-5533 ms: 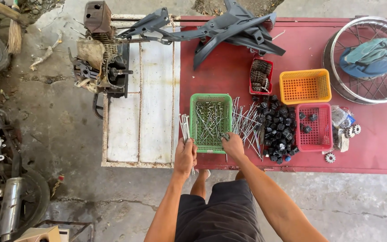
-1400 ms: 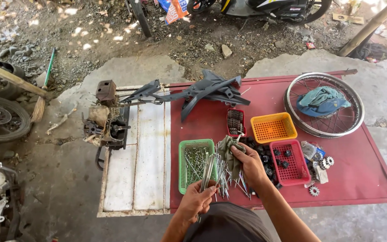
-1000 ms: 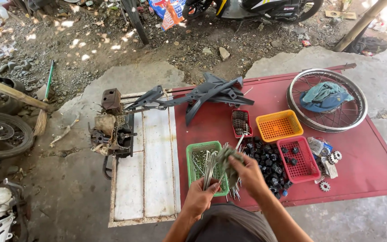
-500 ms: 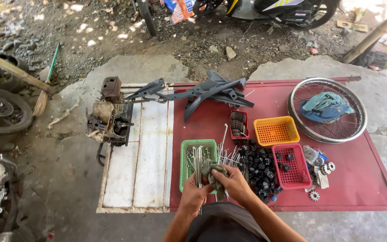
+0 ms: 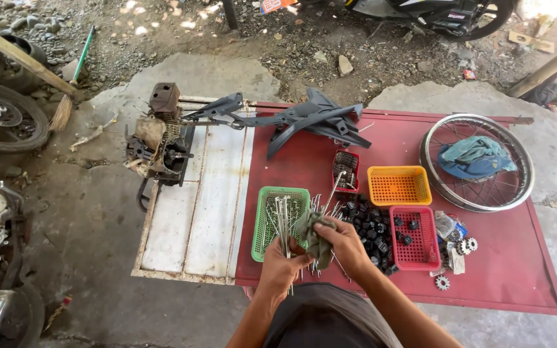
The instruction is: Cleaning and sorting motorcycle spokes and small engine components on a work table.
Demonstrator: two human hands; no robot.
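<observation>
So you've got a bundle of thin metal wheel spokes (image 5: 283, 225) gripped in your left hand (image 5: 278, 270), fingers closed around the lower ends, with the spokes sticking up and out over the green plastic mesh basket (image 5: 280, 222). Your right hand (image 5: 346, 248) is clenched on a crumpled grey-green rag (image 5: 314, 233), and that rag is pressed right against the bundle, just beside your left knuckles. More loose spokes (image 5: 330, 200) fan out from between your hands toward the far side of the table; a few more lie in the basket itself.

The basket sits near the front edge of the red metal tabletop (image 5: 517, 270), right where the red meets a white painted metal panel (image 5: 195, 212) on your left. Just to the right of your hands there's a heap of small black parts (image 5: 369, 222), then a red plastic mesh basket (image 5: 414, 237) with a couple of those black bits in it. Behind that is an orange plastic mesh basket (image 5: 399, 185) and a small dark red tray (image 5: 345, 169) full of dark hardware.

Further out: a few small sprockets (image 5: 459, 254) near the right front, a bare spoked wheel rim (image 5: 478, 161) with a blue cloth (image 5: 475, 156) lying in it, a dark grey plastic bike fairing (image 5: 291, 119) across the back, and a grimy old engine block (image 5: 159, 142) at the far left corner.
</observation>
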